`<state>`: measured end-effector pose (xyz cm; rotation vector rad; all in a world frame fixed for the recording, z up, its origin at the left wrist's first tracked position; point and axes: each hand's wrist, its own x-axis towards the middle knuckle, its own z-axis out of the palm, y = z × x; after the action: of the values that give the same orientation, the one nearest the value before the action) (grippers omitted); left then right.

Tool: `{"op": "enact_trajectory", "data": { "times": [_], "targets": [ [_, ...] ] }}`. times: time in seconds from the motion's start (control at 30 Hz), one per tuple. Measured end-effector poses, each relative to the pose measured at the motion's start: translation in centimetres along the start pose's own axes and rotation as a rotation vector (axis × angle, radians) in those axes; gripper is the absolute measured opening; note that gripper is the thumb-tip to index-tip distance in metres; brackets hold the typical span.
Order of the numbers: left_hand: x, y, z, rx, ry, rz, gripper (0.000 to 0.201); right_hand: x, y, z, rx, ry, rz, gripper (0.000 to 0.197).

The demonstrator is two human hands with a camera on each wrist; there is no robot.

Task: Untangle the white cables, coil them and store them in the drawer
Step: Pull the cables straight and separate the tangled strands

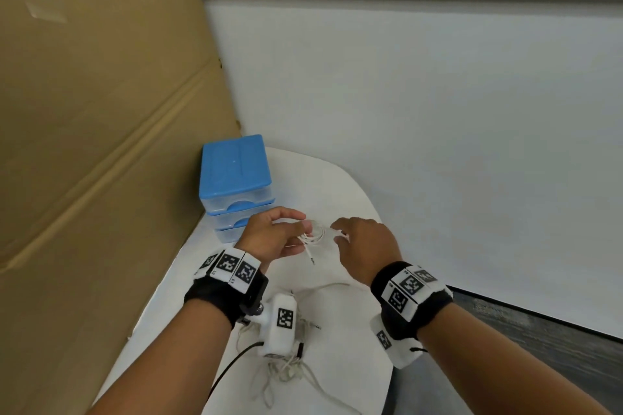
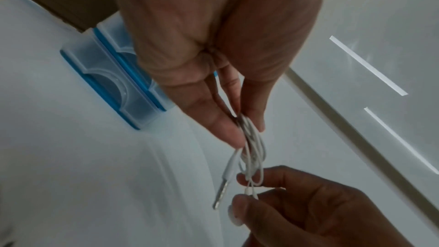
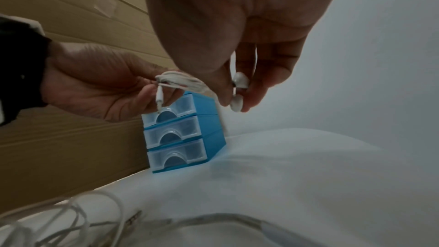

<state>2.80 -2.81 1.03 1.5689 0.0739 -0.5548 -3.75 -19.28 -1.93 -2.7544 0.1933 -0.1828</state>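
Observation:
My left hand pinches a small coil of white earphone cable above the white table, its jack plug hanging down. My right hand pinches the coil's other end, with the two white earbuds between thumb and fingers. The coil stretches between both hands. A blue drawer unit with three clear drawers, all closed, stands just behind my left hand. More tangled white cables lie on the table near me.
A brown cardboard panel leans along the left side behind the drawer unit. A white wall is behind the rounded white table. The table's right edge drops off to a dark floor.

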Motion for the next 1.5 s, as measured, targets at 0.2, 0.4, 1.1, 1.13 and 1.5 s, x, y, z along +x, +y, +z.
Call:
{"op": "enact_trajectory", "data": {
  "times": [0.2,0.4,1.1,1.13,1.5],
  "targets": [
    [-0.9,0.4,0.2,0.067,-0.017,0.01,0.019,-1.0,-1.4,-0.6,0.04,0.072,0.033,0.023],
    [-1.3,0.0,0.7,0.24,-0.085,0.025,0.023,0.5,-1.0,-2.3,0.296,0.223,0.153,0.016],
    [-0.5,-0.4,1.2,-0.092,-0.071,0.078,0.015,-0.9,-1.8,-1.2,1.772,-0.193,0.51,0.013],
    [-0.6,-0.5,1.3,-0.097,-0.085,0.076,0.017,-0.9,-2.1,-1.1,1.798,-0.19,0.509,0.013],
    [-1.6,1.4,1.5,0.061,-0.088,0.252,0.01,-1.5,-1.7,-2.2,1.807,-0.273,0.356,0.015]
  ]
}}
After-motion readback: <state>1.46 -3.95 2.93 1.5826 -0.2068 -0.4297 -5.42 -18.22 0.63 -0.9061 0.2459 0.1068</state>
